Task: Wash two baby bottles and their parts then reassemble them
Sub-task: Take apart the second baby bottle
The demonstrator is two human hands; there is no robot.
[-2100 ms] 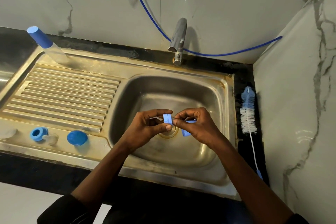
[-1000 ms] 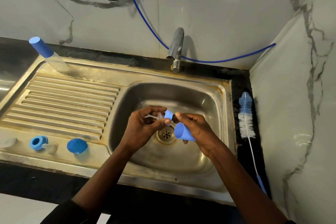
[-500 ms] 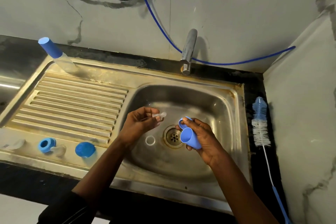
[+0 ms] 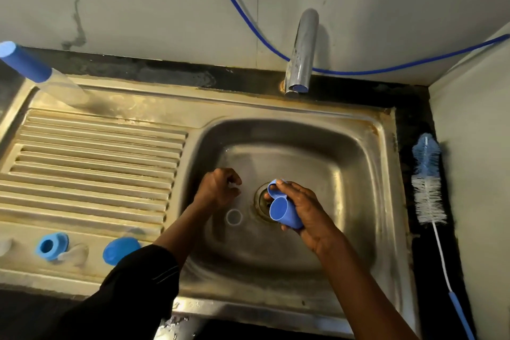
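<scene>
Over the steel sink basin (image 4: 345, 174), my right hand (image 4: 306, 210) grips a blue bottle cap (image 4: 283, 214) together with a blue collar ring (image 4: 276, 189), just above the drain. My left hand (image 4: 218, 190) is curled round a small clear nipple, mostly hidden by the fingers. A clear ring (image 4: 234, 217) lies on the basin floor between my hands. A capped clear bottle (image 4: 36, 72) stands at the back left. On the front ledge lie a blue collar (image 4: 51, 246), a clear nipple (image 4: 73, 254) and a blue cap (image 4: 120, 250).
The chrome tap (image 4: 302, 52) stands behind the basin, with a blue hose (image 4: 248, 22) along the wall. A bottle brush (image 4: 427, 179) lies on the black counter to the right. The ribbed drainboard (image 4: 91, 163) fills the left side.
My hands pulled apart and lowered into the basin: the nipple stayed in my left hand, the collar ring and cap in my right. A clear ring now lies on the basin floor.
</scene>
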